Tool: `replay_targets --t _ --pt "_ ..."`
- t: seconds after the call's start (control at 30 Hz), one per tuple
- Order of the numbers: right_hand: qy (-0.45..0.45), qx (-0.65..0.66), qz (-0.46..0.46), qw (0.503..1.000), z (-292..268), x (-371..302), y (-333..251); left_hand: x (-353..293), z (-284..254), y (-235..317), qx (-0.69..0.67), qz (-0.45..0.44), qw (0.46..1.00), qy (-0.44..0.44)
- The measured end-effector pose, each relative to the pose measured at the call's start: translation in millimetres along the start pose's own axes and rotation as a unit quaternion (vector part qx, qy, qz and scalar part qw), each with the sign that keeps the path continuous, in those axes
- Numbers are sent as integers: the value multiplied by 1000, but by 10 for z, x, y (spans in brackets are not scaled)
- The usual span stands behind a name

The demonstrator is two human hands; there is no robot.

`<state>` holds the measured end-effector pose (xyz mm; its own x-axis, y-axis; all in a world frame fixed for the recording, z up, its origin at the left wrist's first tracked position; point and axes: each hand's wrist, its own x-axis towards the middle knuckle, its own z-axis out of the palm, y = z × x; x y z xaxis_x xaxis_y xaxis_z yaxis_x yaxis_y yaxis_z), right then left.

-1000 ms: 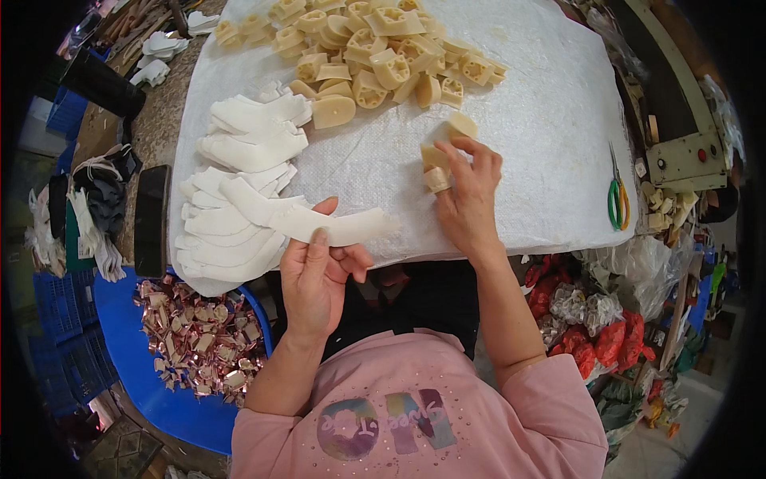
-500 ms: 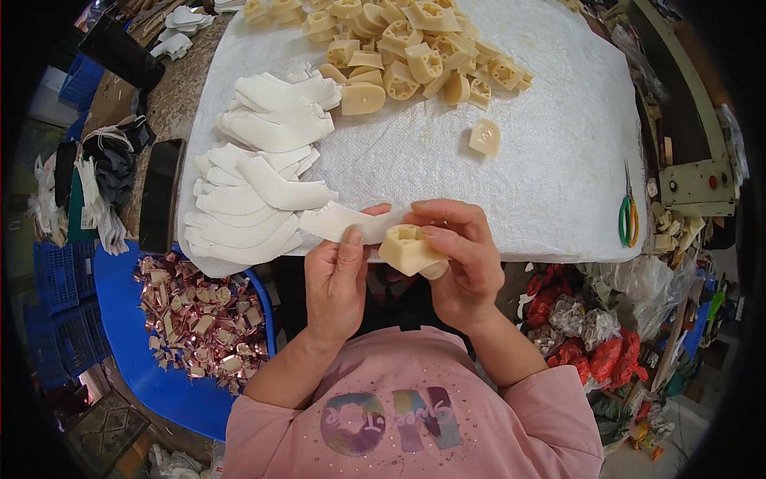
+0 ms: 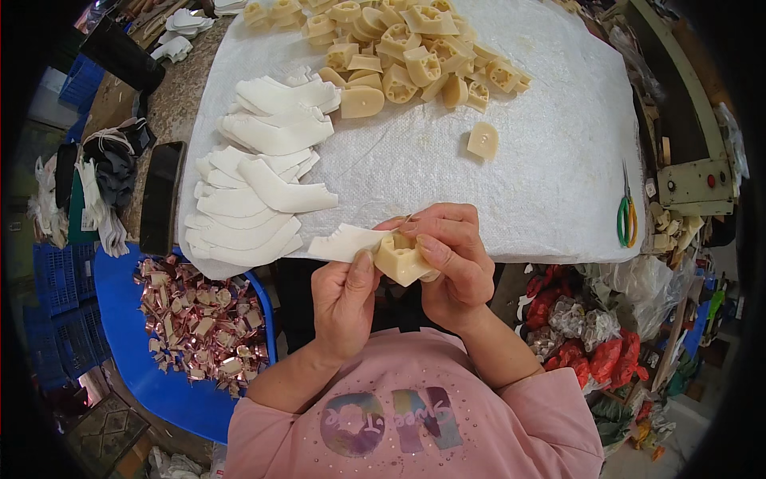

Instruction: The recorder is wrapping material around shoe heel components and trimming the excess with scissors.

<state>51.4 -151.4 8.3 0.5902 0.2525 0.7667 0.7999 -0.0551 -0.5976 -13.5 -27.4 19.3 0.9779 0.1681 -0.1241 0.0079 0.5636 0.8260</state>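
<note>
Fingers of both hands gripping cream block (image 3: pixel 401 257), blue bin (image 3: pixel 152 375) holding coppery scraps (image 3: pixel 199 319)

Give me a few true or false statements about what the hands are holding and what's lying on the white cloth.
1. Both hands hold a cream block together. True.
2. The left hand also touches a flat white piece. True.
3. The green-handled scissors lie at the cloth's left edge. False: they lie at its right edge.
4. The right hand rests flat on the cloth. False: it is raised, gripping the block.
5. One cream block lies apart from the pile. True.
</note>
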Motion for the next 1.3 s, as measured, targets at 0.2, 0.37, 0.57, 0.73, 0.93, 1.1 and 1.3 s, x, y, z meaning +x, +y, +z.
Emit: replay_targets --t 0.2,0.37,0.57,0.73,0.93,1.1,1.3 --pt "18 -80 -22 996 33 -18 37 -35 -76 -17 175 45 983 -38" --pt "18 -127 -35 991 4 -20 90 67 56 77 229 124 965 -18" --pt "-44 -211 -42 976 -101 83 -49 91 -57 298 404 172 898 10" --pt "-198 -275 62 939 -133 211 -202 87 -86 153 420 205 884 25" --pt "-217 -281 40 934 -108 116 -154 153 -67 73 494 292 819 -23" --pt "-207 -219 64 951 -135 64 5 163 -93 114 526 267 805 -65" --pt "-165 -45 117 978 -181 7 41 212 -266 -65 293 192 934 -70"
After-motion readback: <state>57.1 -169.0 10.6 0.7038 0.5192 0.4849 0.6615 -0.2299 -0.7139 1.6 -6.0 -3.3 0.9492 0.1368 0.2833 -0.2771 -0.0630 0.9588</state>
